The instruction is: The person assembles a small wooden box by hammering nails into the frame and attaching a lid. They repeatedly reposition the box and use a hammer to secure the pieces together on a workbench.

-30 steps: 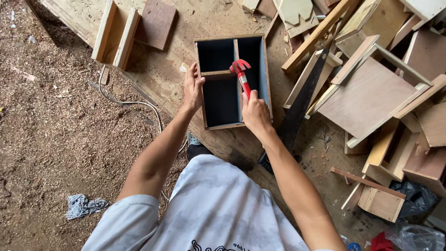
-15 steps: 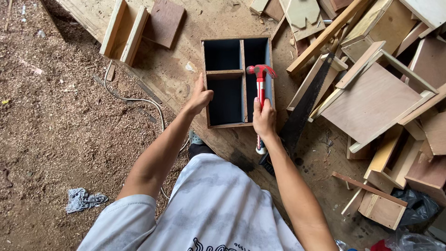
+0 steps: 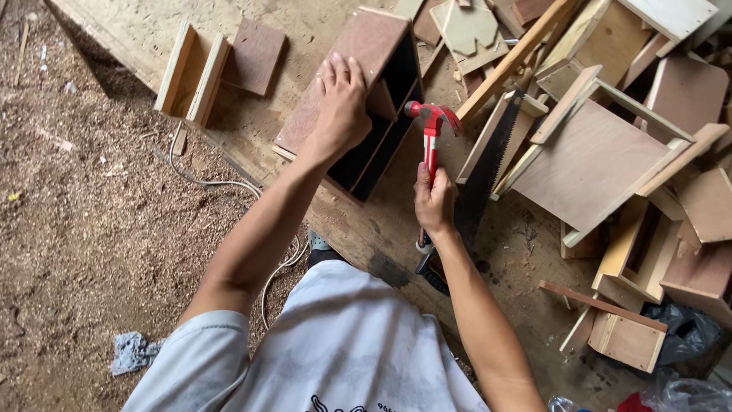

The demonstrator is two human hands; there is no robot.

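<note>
No packages, labels, signs or screens appear anywhere around the fingers; only bare wood pieces and sawdust.

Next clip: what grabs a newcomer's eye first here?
The red claw hammer, gripped low on its handle by the right hand, stands out at centre. Just left of it, the left hand presses flat on a dark-lined wooden compartment box tipped on its side. A heap of plywood offcuts crowds the right, with a black handsaw beside the hammer.

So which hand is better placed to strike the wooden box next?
Probably the right hand: it already grips the red hammer beside the box, while the left hand lies flat on its side, steadying it.
</note>
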